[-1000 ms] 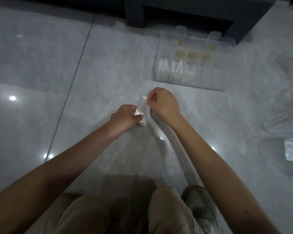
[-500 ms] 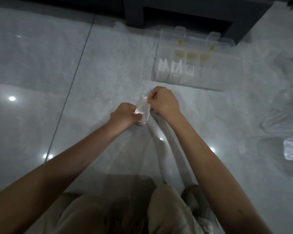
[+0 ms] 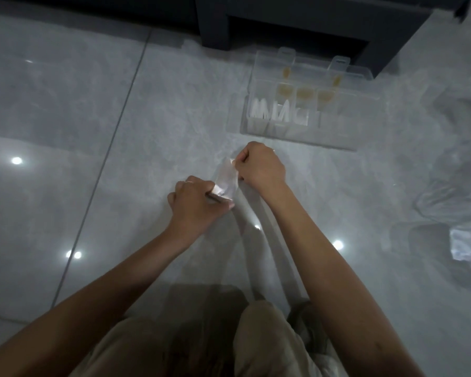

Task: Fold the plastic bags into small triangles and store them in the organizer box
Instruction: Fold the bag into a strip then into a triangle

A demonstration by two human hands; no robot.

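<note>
A clear plastic bag (image 3: 259, 240), folded into a long strip, runs along the grey floor from my knees up to my hands. Its far end is a small folded wad (image 3: 227, 178) held between both hands. My left hand (image 3: 197, 204) pinches the wad's lower corner. My right hand (image 3: 260, 165) grips its upper edge with curled fingers. Beyond them lies the clear organizer box (image 3: 305, 134), lid open, with several white folded triangles (image 3: 279, 113) standing in its near-left compartments and tan ones (image 3: 305, 93) behind.
A heap of loose crumpled plastic bags (image 3: 457, 191) lies on the floor at the right. Dark furniture (image 3: 297, 20) stands just behind the box. My knees and a shoe fill the bottom edge.
Both hands stay on the wad; the left hand has drifted slightly left and down, stretching the fold a little. The box and the heap are unmoved.
</note>
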